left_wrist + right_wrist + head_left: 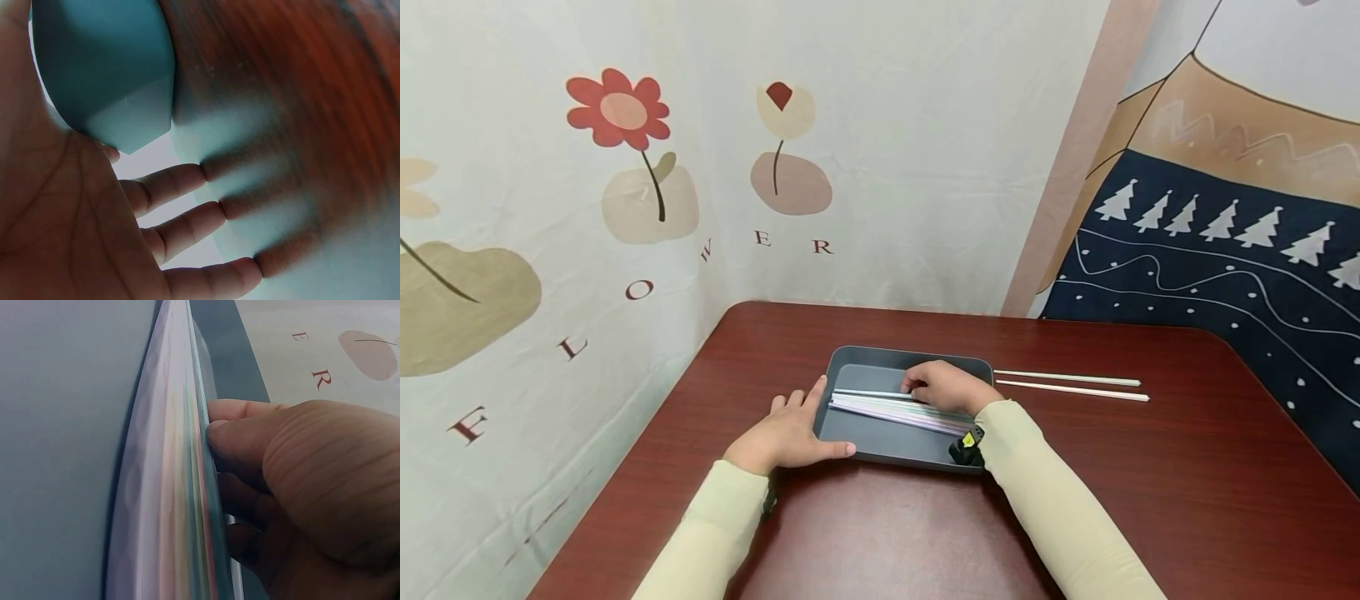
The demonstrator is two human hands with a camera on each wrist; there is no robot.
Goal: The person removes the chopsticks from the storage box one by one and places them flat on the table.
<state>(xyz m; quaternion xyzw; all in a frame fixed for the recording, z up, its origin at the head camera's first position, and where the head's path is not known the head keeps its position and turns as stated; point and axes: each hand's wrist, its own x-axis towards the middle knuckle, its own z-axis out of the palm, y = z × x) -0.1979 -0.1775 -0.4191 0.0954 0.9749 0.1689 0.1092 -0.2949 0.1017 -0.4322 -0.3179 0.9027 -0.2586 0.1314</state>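
Note:
A dark grey tray [880, 448] holds a bundle of thin pastel sticks [887, 408], with one stick [868, 392] lying a little apart along its far side. My right hand [947, 387] is over the tray, thumb and fingers curled, pinching a stick at the bundle's far side. In the right wrist view the thumb and forefinger of the hand [287, 462] meet at the edge of the sticks [178, 487]. My left hand [786, 433] is spread at the tray's left end, touching its rim; its palm [69, 219] shows beside the tray [112, 69] in the left wrist view.
Two pale sticks, one farther [1067, 377] and one nearer [1075, 389], lie on the red-brown table [1180, 467] right of the tray. Behind the table hang a flower-printed cloth [910, 167] and a dark blue one with white trees [1195, 275].

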